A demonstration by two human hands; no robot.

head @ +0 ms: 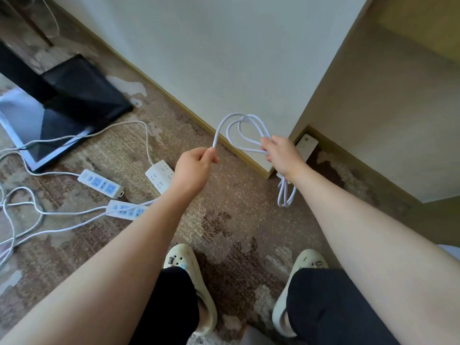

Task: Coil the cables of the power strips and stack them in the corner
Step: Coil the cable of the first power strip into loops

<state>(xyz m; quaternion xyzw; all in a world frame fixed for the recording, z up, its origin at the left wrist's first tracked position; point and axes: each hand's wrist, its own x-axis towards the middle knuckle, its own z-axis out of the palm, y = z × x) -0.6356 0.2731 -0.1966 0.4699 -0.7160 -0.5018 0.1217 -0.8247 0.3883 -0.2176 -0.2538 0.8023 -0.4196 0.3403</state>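
Now your right hand [281,155] grips the looped white round cable [245,131]. Your left hand [196,168], at nine o'clock of it, pinches its free strand.

Smooth white plastic cable [239,131]; worn mottled carpet [224,220].

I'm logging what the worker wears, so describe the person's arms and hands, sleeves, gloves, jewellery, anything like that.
Both forearms are bare, with no sleeves in view. The left hand and right hand have no gloves, and no rings, watch or bracelets show.
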